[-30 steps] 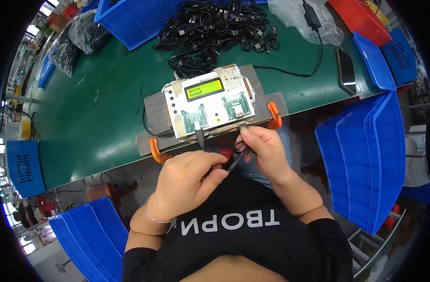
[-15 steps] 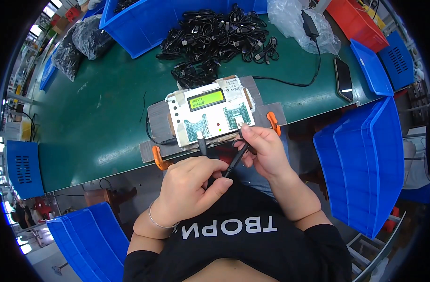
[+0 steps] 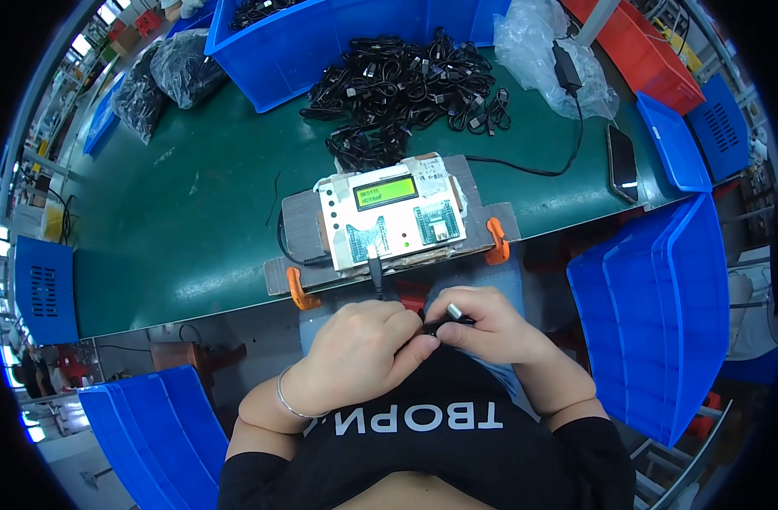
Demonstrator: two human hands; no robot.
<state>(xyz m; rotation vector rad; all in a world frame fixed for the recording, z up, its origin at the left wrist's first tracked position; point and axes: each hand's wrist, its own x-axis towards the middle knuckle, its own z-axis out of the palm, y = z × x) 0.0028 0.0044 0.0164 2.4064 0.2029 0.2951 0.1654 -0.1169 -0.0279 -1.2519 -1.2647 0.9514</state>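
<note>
My left hand (image 3: 355,347) and my right hand (image 3: 492,326) meet in front of my black shirt, both closed on a black USB cable (image 3: 441,325). Its silver plug (image 3: 454,312) sticks out from the fingers of my right hand. Just beyond them is a white tester box (image 3: 396,238) with a lit green display (image 3: 386,192) and two green socket boards. A black plug (image 3: 375,274) sits in the left board (image 3: 358,242); the right board (image 3: 435,223) has no plug in its socket. My left fingers partly hide the cable.
Orange clamps (image 3: 300,291) (image 3: 497,241) hold the grey base at the green table's (image 3: 185,221) edge. Behind the tester lies a heap of black cables (image 3: 397,89), before a blue bin (image 3: 321,47). A phone (image 3: 622,163) lies right; a big blue crate (image 3: 652,314) stands below it.
My right hand has drawn its plug out of the right socket and come down beside my left hand. The display text has changed. The view has shifted slightly.
</note>
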